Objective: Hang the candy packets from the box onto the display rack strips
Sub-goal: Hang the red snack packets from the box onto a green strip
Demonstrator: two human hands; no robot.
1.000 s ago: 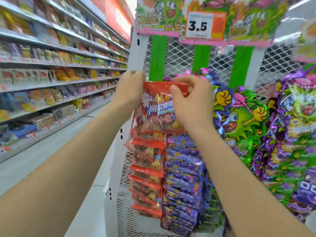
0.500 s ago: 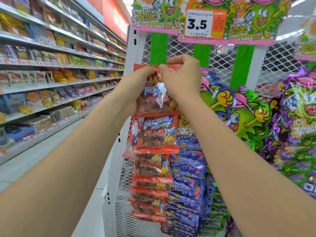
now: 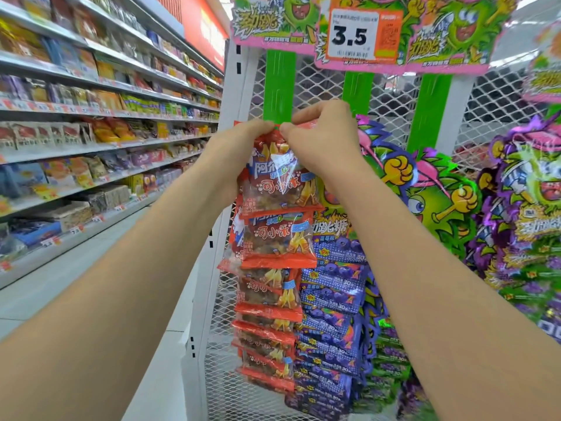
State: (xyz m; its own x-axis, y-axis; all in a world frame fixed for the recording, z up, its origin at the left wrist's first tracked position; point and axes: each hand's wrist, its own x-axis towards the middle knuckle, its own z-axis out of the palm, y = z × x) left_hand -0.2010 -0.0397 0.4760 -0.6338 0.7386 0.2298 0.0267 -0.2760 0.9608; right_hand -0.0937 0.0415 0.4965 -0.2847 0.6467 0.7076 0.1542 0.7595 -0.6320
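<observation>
Red candy packet (image 3: 282,180) sits higher than second ago: top edge now against left green strip (image 3: 279,80). Packet below (image 3: 279,238) now uncovered (was hidden behind it). Left hand (image 3: 239,144) and right hand (image 3: 321,141) shift inward, fingertips now meeting at top centre.

Left hand (image 3: 239,142), right hand (image 3: 321,141) up, fingertips together

The single wide-angle view looks from the person's head, forward and a little down along both forearms, which rise from the bottom corners. It is close: the left hand (image 3: 239,141) and right hand (image 3: 324,138) meet just above mid-frame, fingers (image 3: 315,112) pinching a candy packet (image 3: 279,177). It faces the rack (image 3: 321,86) squarely. A green strip (image 3: 279,80) stands directly behind the fingers, the price sign (image 3: 355,34) is above them, and store shelves (image 3: 91,86) recede to their left.
</observation>
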